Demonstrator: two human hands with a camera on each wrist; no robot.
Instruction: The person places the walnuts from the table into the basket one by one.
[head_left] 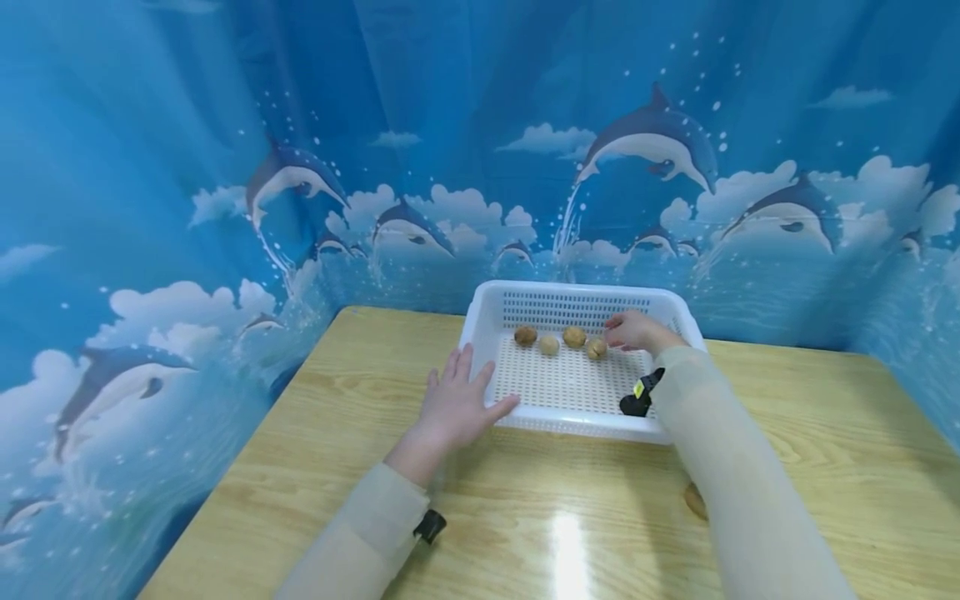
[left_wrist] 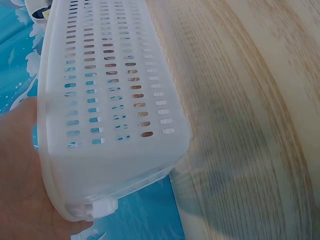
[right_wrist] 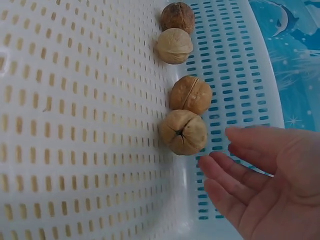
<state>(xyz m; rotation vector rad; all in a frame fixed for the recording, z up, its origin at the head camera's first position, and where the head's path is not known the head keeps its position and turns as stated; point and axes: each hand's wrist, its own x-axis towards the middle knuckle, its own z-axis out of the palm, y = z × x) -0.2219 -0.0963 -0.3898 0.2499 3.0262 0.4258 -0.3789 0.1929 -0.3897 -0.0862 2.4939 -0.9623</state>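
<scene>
A white perforated basket (head_left: 577, 293) stands on the wooden table (head_left: 345, 400). Several walnuts lie in a row along its far wall; the rightmost walnut (head_left: 597, 347) is nearest my right hand (head_left: 633, 331). In the right wrist view that walnut (right_wrist: 183, 132) lies just left of my right hand (right_wrist: 250, 180), whose fingers are relaxed, hold nothing and stop a little short of it. My left hand (head_left: 457, 404) lies flat with straight fingers against the basket's near left corner. The left wrist view shows the basket wall (left_wrist: 110, 100) and the palm of my left hand (left_wrist: 22, 185) against it.
One more walnut (head_left: 694, 500) lies on the table beside my right forearm, partly hidden by the sleeve. A blue dolphin-print curtain (head_left: 420, 167) closes off the back and both sides. Bare wood (left_wrist: 250, 125) stretches in front of the basket.
</scene>
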